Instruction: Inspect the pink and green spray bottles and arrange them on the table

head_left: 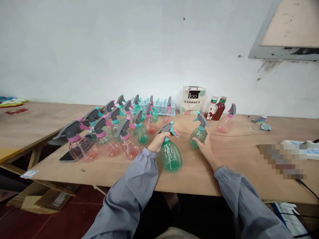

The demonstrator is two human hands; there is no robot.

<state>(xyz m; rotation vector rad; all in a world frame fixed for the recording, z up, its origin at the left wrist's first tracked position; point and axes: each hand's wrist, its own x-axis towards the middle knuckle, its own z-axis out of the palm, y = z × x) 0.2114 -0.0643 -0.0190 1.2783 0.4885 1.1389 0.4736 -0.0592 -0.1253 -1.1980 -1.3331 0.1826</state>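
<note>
My left hand [160,140] is wrapped round the neck of a green spray bottle [171,157] with a grey and teal trigger head, near the table's front edge. To its right, my right hand [204,144] grips the side of a second green spray bottle [196,136], which looks upright on the wooden table [189,179]. Left of my hands, several pink and green spray bottles stand close together, among them a pink bottle [130,147] and a green bottle [141,132]. Another pink bottle [225,123] stands at the back right.
Behind stand a paper bag [193,103], two sauce bottles [216,109] and a light blue rack [161,109]. A dark phone [67,157] lies under the left bottles. At the right are a blurred item [281,161], a cable and a white tray [296,146].
</note>
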